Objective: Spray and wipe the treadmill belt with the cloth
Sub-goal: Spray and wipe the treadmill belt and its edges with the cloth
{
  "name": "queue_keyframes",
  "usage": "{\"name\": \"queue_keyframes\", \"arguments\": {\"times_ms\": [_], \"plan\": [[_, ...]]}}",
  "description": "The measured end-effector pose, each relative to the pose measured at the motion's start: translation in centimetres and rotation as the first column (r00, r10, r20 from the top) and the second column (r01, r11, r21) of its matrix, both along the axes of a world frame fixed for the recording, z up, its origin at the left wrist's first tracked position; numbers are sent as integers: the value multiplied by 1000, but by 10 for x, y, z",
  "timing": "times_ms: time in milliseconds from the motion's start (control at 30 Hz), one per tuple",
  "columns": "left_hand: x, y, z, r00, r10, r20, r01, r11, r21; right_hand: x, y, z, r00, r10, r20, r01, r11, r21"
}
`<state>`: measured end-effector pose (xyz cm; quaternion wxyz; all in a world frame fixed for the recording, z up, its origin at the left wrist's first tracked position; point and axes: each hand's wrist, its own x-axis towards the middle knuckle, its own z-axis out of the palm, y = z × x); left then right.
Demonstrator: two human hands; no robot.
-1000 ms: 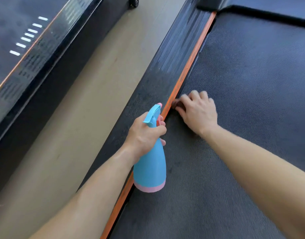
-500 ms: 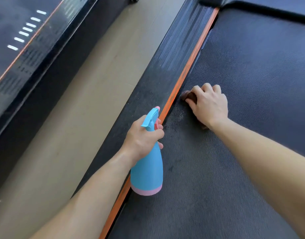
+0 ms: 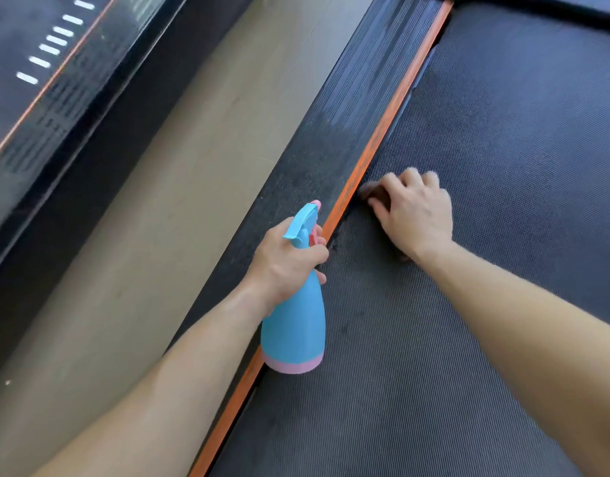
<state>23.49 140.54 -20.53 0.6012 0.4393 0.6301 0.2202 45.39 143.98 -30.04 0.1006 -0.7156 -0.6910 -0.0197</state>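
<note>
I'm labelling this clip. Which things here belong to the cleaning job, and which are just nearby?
Job:
spray bottle in left hand
cloth under right hand
treadmill belt

Nearby:
orange trim
side rail
floor
second treadmill

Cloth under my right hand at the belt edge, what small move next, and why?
Probably slide the right hand and the cloth away from the orange strip, across the belt: the cloth sits against that edge, and the spray bottle hangs upright in the left hand.
</note>
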Motion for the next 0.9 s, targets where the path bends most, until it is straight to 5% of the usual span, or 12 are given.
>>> {"name": "queue_keyframes", "arguments": {"times_ms": [200, 433, 500, 567, 700, 800, 900], "plan": [[-1, 1, 6, 999, -17, -33, 17, 1000, -1, -12, -10, 2, 998, -57, 12, 58, 998, -32], [-4, 4, 11, 998, -28, -58, 29, 999, 17, -39, -116, -2, 875, 482, -35, -484, 872, -72], [-6, 3, 11, 999, -14, -45, 14, 1000, 10, -31, -87, -1, 912, 411, 13, -409, 910, -66], [-9, 0, 10, 999, -11, -41, 11, 1000, -3, -24, -50, 0, 985, 171, 12, -171, 985, -23], [-18, -7, 11, 999, -26, -39, 25, 999, -30, -28, -24, 2, 999, -49, 17, 49, 998, -25], [-20, -8, 12, 998, -30, -60, 28, 999, -31, -45, -67, 4, 992, 129, 16, -129, 992, 3], [-20, -9, 14, 996, -38, -85, 35, 999, -29, -56, -119, 0, 886, 463, -22, -463, 885, -39]]}}
